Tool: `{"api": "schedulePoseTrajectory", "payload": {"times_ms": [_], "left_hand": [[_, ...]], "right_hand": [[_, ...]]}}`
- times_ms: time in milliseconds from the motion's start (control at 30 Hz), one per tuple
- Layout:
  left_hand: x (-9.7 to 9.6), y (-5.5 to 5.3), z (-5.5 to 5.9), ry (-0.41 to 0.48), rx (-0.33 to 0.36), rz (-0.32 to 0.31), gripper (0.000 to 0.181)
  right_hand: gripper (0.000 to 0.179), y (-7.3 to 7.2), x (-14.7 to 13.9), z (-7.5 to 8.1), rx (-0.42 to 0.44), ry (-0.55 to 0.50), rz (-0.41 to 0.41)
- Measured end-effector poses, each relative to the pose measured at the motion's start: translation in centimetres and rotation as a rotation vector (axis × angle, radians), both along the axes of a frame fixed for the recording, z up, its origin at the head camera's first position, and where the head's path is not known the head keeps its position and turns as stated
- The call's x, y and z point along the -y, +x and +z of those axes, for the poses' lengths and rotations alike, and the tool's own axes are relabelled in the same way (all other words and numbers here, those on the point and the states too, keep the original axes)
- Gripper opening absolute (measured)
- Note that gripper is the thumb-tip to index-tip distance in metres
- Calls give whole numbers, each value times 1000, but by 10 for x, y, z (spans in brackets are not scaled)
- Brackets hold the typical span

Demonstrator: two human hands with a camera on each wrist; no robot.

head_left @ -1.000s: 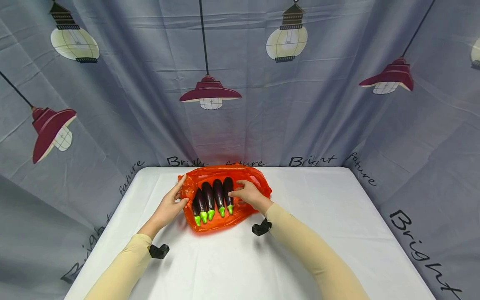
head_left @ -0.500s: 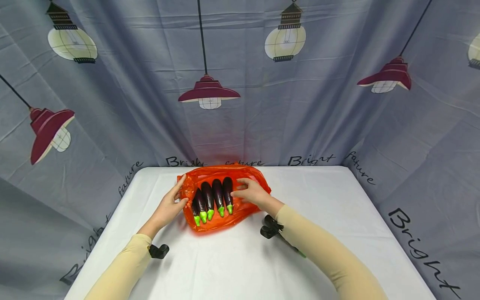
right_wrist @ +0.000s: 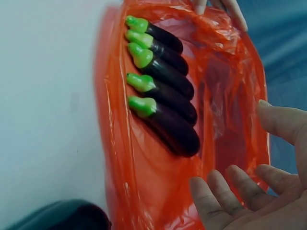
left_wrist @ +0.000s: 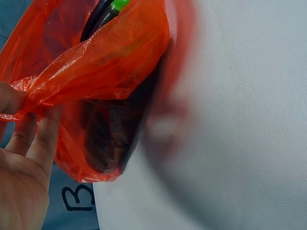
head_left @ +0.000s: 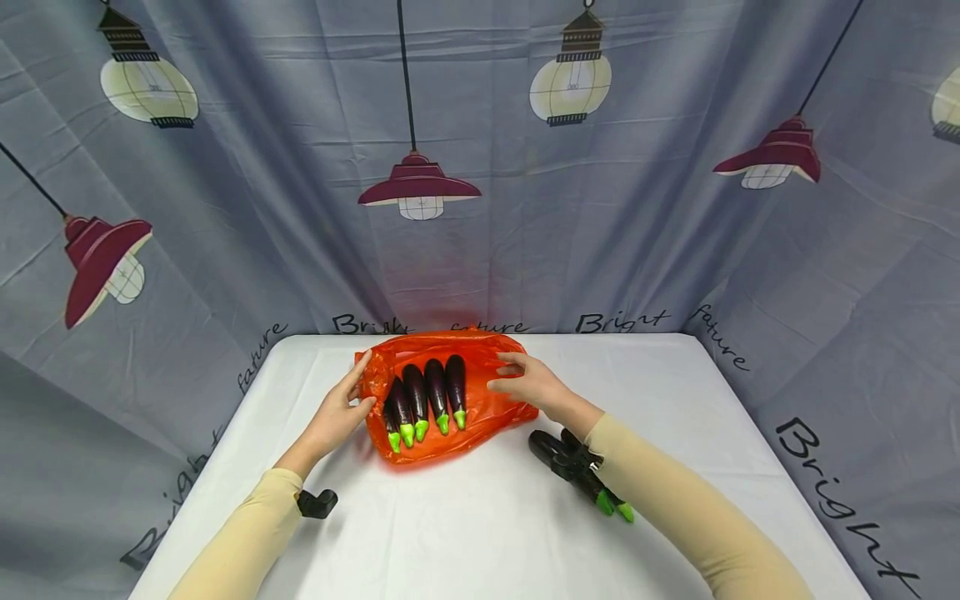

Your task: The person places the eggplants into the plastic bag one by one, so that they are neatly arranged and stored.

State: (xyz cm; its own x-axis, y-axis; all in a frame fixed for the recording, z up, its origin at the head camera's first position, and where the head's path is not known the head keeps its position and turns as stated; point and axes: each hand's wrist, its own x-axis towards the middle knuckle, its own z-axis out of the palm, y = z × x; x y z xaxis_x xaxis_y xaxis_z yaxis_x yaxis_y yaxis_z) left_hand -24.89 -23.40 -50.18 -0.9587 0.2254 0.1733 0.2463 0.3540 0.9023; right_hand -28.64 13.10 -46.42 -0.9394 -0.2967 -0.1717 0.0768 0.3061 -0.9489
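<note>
A red-orange plastic bag (head_left: 491, 417) lies spread on the table, its mouth facing up. Several dark eggplants (head_left: 437, 387) with bright green stem ends sit side by side in its left half. My left hand (head_left: 333, 423) pinches the bag's left rim between thumb and fingers; the left wrist view shows the gathered film (left_wrist: 96, 72) there. Over the right part of the bag is my right hand (head_left: 538, 387), fingers spread and holding nothing. In the right wrist view its fingertips (right_wrist: 218, 184) are apart from the nearest eggplant (right_wrist: 172, 129).
Two more eggplants (head_left: 551, 450) lie on the white tabletop (head_left: 442, 533) right of the bag, partly hidden beneath my right wrist. Behind the table hangs a grey-blue curtain (head_left: 480, 267) printed with lamps and lettering.
My right hand has drawn back to the right, away from the rightmost eggplant in the bag. Its arm has uncovered the two eggplants on the table. The left hand stays put.
</note>
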Motion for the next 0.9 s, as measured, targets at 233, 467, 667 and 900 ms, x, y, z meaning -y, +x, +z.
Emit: {"api": "schedulePoseTrajectory", "payload": {"times_ms": [233,467,667,900], "left_hand": [[-1,-1,-2,16,-9,-11,85],[-2,0,-1,23,-10,-12,83],[-1,-1,-2,35,-22,-18,82],[-1,-1,-1,35,-18,-15,82]], "right_hand": [[73,3,-18,-1,-21,26,-6],[77,9,-40,-2,-23,85,-39],[76,17,-61,-6,-38,109,-41],[73,25,-80,-11,-56,169,-48]]}}
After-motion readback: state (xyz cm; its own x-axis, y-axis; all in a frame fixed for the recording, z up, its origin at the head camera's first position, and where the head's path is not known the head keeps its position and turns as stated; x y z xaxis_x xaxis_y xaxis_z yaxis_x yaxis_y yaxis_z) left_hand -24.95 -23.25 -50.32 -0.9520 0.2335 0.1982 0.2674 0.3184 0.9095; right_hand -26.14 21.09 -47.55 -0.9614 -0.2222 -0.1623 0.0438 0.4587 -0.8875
